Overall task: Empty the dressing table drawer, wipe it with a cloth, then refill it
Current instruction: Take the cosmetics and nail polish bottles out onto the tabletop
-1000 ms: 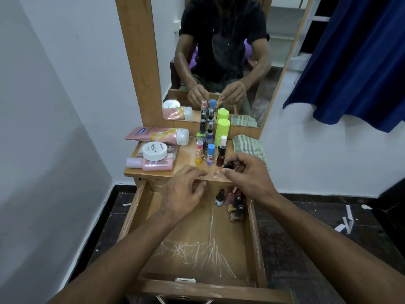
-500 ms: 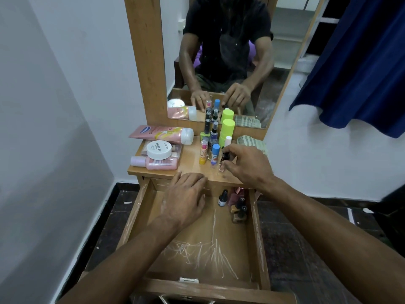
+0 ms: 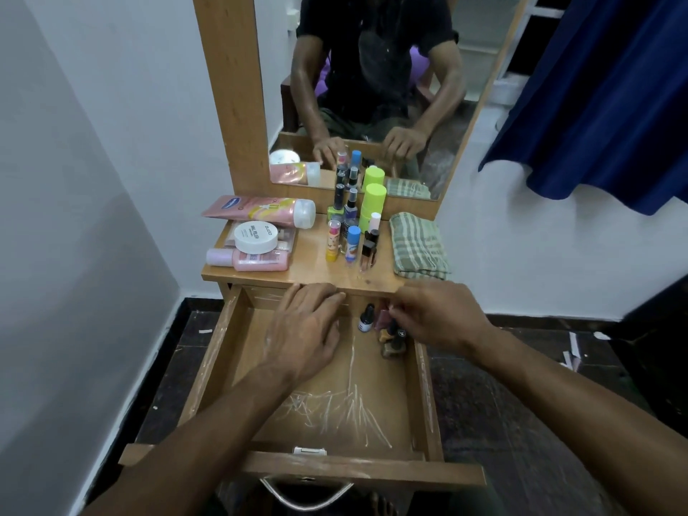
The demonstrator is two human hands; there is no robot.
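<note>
Emptying is nearly done: most cosmetics stand on the tabletop [image 3: 309,271] beyond the fingers, the cloth [image 3: 417,245] unused. Right hand [image 3: 439,316], back from the tabletop 0.5 s ago, curls fingertips over the last small bottles [image 3: 391,335] in the drawer [image 3: 335,385]; grip unclear. Left hand [image 3: 305,329] rests flat, fingers straight.

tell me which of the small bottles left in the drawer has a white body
The dropper bottle at the far end of the drawer, left of the rest. The others beside it are pink, tan or brown.
</note>
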